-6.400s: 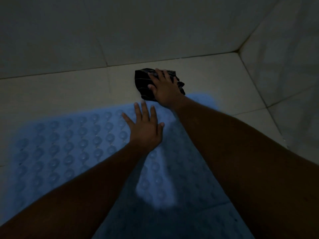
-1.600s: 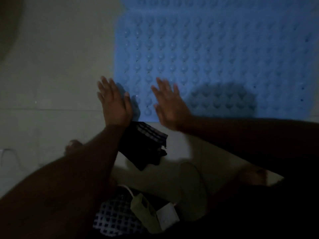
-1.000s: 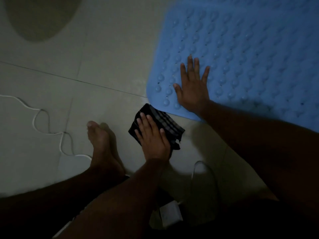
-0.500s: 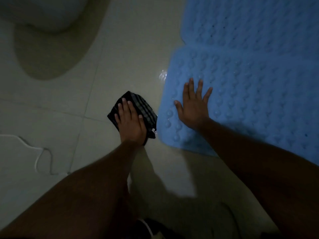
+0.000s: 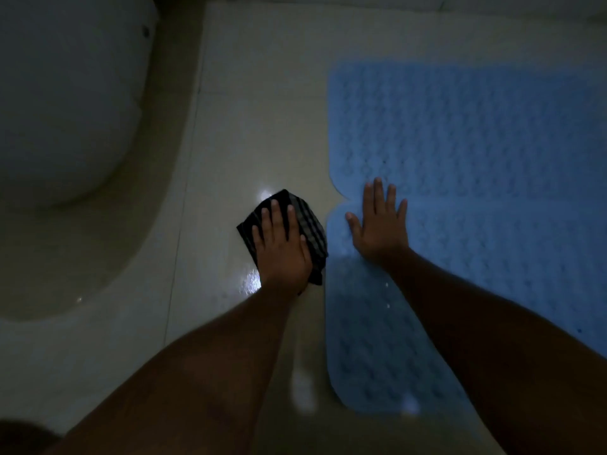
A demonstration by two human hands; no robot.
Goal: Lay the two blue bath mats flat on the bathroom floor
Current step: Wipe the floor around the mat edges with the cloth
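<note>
Fingers (image 5: pixel 377 195) spread, seemingly pressing mat (image 5: pixel 476 142), cloth (image 5: pixel 310 224)

Dim home bathroom, white toilet bowl (image 5: pixel 65 93) well to the left of the left hand (image 5: pixel 282 254), glossy pale floor tiles (image 5: pixel 262 110) with grout lines beyond its fingers, blue bubbled bath mats (image 5: pixel 476 142) under the right hand (image 5: pixel 381 231)

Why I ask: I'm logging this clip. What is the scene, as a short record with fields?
far mat: blue, bumpy, lying flat
near mat: blue, lying flat, meets far mat at a notch
right hand: flat, fingers spread, where the mats meet
left hand: flat on dark striped cloth, beside near mat
floor: pale tile, glossy patch by cloth
white fixture: upper left, probably a toilet
</note>
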